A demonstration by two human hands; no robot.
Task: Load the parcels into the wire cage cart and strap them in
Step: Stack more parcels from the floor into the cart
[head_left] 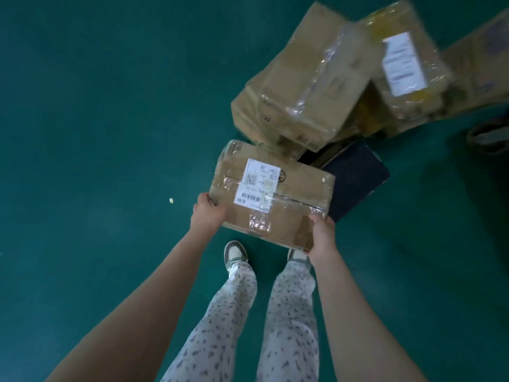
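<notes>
Head view: the left hand (208, 216) and the right hand (321, 238) grasp a taped cardboard parcel (271, 194) by its two near corners, fingers wrapped over the edges. The parcel is held above the green floor (110, 133), shipping label (257, 185) facing up. At 1 o'clock from it, further parcels (303, 86) lie piled on the floor; a dark flat item (355, 180) lies at 3 o'clock.

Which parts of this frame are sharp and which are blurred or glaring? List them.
Head view: the held cardboard parcel and its shipping label are fairly sharp, gripped by the left hand and right hand; the piled boxes at upper right are smeared by motion blur; their clear tape throws glare; the green floor darkens toward the corners; wide-angle stretch lengthens the forearms.
</notes>
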